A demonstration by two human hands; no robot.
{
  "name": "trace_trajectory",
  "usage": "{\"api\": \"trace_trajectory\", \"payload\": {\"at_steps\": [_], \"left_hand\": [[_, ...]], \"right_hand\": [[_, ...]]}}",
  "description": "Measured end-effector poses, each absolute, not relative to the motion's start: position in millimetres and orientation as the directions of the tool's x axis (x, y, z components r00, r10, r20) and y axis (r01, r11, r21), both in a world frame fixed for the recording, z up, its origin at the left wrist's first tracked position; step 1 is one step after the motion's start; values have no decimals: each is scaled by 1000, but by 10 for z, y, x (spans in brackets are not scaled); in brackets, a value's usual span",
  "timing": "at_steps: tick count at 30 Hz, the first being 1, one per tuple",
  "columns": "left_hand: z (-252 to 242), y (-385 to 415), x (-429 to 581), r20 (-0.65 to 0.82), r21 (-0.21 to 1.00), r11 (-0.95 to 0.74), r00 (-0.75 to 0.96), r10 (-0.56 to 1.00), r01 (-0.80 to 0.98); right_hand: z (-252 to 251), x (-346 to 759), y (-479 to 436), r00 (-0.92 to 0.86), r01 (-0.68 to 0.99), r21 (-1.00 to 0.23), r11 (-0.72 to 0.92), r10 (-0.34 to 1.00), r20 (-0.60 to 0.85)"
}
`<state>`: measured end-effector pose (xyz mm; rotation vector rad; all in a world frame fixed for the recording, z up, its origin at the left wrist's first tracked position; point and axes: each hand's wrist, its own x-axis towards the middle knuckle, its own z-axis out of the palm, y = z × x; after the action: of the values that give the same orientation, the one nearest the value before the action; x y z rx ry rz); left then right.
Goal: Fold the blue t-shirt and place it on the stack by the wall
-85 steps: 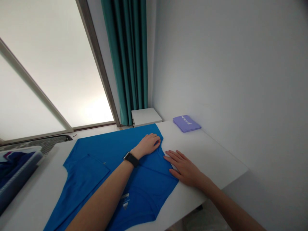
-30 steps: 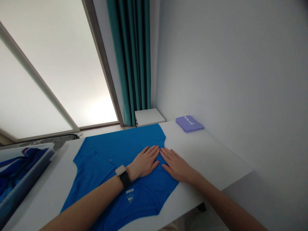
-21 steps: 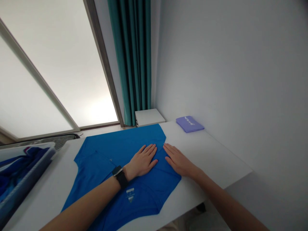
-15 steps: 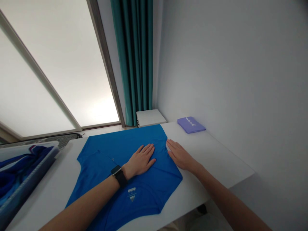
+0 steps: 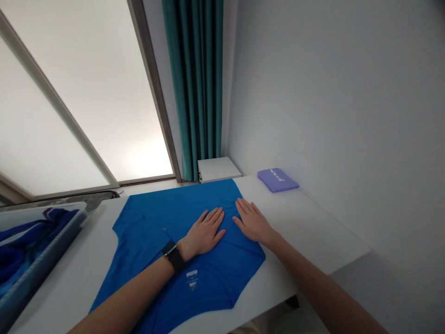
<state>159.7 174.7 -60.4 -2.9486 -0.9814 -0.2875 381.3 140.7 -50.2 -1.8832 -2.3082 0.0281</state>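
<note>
Wht table (image 5: 313,232) w/ blue shirt (image 5: 177,208) & folded purple cloth (image 5: 278,181) on.

It looks like a room in a home. A green curtain (image 5: 198,93) hangs in the far corner beside tall frosted panels (image 5: 90,93), with a small white cabinet (image 5: 219,168) at its foot. At the left, a plastic bin (image 5: 45,263) holds clothes (image 5: 17,255); a blue shirt (image 5: 177,204) lies spread on a white desk (image 5: 299,227) set against a plain wall (image 5: 330,102).

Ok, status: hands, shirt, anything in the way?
Left hand flat on blue shirt; right hand at its edge. Shirt lying on white table. Left forearm covers part of it.
</note>
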Motion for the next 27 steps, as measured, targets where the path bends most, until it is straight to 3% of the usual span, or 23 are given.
{"api": "trace_trajectory", "payload": {"at_steps": [6, 9, 12, 15, 18, 22, 27], "left_hand": [[-666, 1759, 1589, 215, 43, -801, 777, 591, 597], [-660, 1762, 1586, 212, 72, -791, 766, 607, 607], [-622, 1761, 1584, 189, 126, -766, 743, 643, 631], [-583, 1763, 1585, 163, 176, -737, 720, 675, 652], [-573, 1766, 1584, 161, 190, -736, 719, 676, 650], [-599, 1763, 1581, 198, 147, -785, 760, 619, 601], [-615, 1742, 1589, 215, 109, -801, 772, 598, 589]], "right_hand": [[-680, 3781, 1556, -228, 944, -220, 247, 967, 112], [-766, 3981, 1645, -216, 865, -412, 286, 954, 208], [-807, 4282, 1722, -16, 742, -642, 191, 963, 268], [-819, 4490, 1752, 107, 678, -726, 117, 961, 256], [-811, 4462, 1728, 77, 731, -667, 144, 954, 290], [-781, 4154, 1616, -133, 817, -477, 323, 912, 389], [-767, 3849, 1413, -271, 902, -262, 344, 922, 275]]}}
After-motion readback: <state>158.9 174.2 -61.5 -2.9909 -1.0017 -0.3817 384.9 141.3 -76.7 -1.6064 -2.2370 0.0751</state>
